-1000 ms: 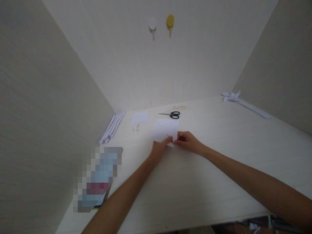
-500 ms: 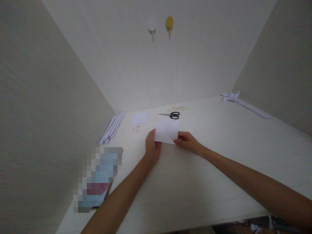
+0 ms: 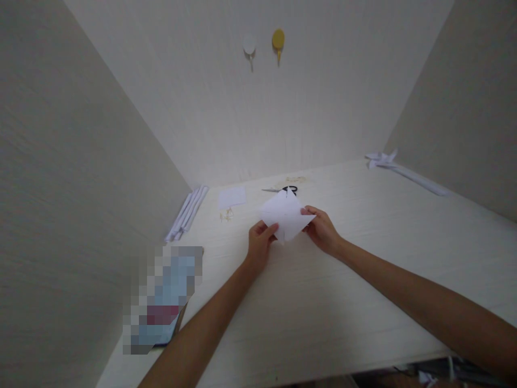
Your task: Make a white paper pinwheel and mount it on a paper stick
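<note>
A white sheet of paper (image 3: 285, 212) with crease lines is held between both hands above the table, turned so its corners point away and to the right. My left hand (image 3: 260, 242) pinches its near left edge, thumb on top. My right hand (image 3: 322, 230) grips the right side near a pointed corner, its fingers partly behind the paper. Just beyond the paper lie black-handled scissors (image 3: 272, 189), blades to the left, one handle loop partly covered by a paper corner.
Rolled white paper strips (image 3: 188, 213) lie at the left wall, near a flat white sheet (image 3: 232, 197) and some rubber bands (image 3: 226, 214). A blurred-out flat object (image 3: 169, 296) is at the left. A long paper stick (image 3: 418, 179) lies back right. Two hooks, one yellow (image 3: 278, 39), hang on the wall.
The paper has been turned, from lying square to standing corner-wise. My left hand shifted right, its thumb now over the paper; my right hand moved slightly right and away.
</note>
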A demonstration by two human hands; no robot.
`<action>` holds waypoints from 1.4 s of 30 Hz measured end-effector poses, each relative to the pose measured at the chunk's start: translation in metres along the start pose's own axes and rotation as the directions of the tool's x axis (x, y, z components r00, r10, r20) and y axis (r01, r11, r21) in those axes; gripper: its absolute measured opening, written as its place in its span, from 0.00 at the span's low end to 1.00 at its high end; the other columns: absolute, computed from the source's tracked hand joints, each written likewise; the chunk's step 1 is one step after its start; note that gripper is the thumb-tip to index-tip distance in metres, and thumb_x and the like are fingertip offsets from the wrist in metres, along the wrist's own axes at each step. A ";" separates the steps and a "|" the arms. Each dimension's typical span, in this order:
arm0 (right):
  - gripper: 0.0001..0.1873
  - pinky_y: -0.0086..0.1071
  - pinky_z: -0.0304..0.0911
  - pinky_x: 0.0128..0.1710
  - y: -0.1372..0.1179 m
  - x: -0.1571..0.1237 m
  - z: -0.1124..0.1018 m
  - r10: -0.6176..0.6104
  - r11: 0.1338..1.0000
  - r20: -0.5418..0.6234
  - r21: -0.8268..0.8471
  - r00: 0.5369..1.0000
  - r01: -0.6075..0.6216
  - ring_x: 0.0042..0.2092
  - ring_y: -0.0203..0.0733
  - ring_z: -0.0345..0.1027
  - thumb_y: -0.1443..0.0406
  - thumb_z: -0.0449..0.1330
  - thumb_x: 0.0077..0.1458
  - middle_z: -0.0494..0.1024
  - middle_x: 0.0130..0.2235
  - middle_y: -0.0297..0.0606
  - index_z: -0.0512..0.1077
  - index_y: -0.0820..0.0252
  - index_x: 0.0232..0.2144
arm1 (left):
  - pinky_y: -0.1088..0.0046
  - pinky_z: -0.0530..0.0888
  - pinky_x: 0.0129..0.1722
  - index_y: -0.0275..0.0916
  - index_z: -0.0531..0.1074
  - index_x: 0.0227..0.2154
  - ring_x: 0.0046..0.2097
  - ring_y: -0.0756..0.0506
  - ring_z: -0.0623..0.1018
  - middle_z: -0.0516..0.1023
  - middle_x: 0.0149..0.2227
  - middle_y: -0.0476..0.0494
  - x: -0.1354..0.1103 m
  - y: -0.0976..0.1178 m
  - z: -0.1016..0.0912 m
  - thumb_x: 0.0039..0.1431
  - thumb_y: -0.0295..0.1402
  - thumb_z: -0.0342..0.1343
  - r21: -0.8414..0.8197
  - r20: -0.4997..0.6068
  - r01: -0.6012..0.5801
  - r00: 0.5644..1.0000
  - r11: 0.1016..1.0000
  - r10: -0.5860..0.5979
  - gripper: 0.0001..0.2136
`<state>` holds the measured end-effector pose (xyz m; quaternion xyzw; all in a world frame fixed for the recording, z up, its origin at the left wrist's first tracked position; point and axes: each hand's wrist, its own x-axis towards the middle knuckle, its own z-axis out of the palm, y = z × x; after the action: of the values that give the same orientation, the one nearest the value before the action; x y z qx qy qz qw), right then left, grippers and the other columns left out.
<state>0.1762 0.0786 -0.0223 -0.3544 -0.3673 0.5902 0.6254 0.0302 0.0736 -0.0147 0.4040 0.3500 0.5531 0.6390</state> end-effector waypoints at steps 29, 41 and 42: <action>0.18 0.23 0.50 0.13 0.006 -0.009 -0.003 0.200 0.901 0.267 -0.428 0.943 -0.070 0.14 0.27 0.56 0.55 0.61 0.39 0.66 0.13 0.29 0.65 0.65 0.16 | 0.70 0.71 0.30 0.31 0.73 0.25 0.27 0.47 0.74 0.76 0.26 0.42 -0.003 -0.003 -0.001 0.35 0.35 0.62 0.262 -0.067 -0.014 0.997 0.965 0.032 0.13; 0.12 0.24 0.56 0.21 -0.002 -0.011 0.000 0.263 0.838 0.421 -0.546 0.868 0.011 0.20 0.29 0.62 0.59 0.61 0.41 0.72 0.19 0.33 0.72 0.66 0.22 | 0.71 0.71 0.29 0.32 0.72 0.27 0.27 0.47 0.74 0.76 0.27 0.43 -0.004 0.005 0.003 0.33 0.30 0.62 0.283 -0.143 -0.079 0.982 0.956 0.123 0.13; 0.13 0.25 0.57 0.21 -0.003 -0.011 0.000 0.267 0.829 0.426 -0.559 0.864 0.020 0.20 0.29 0.62 0.59 0.60 0.41 0.73 0.20 0.34 0.72 0.66 0.22 | 0.71 0.70 0.29 0.32 0.72 0.27 0.28 0.48 0.74 0.76 0.27 0.43 -0.004 0.005 0.003 0.34 0.29 0.62 0.277 -0.135 -0.087 0.983 0.957 0.128 0.12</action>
<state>0.1768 0.0670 -0.0200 -0.3810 -0.6405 0.5711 0.3442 0.0301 0.0695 -0.0091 0.4628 0.4469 0.5633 0.5184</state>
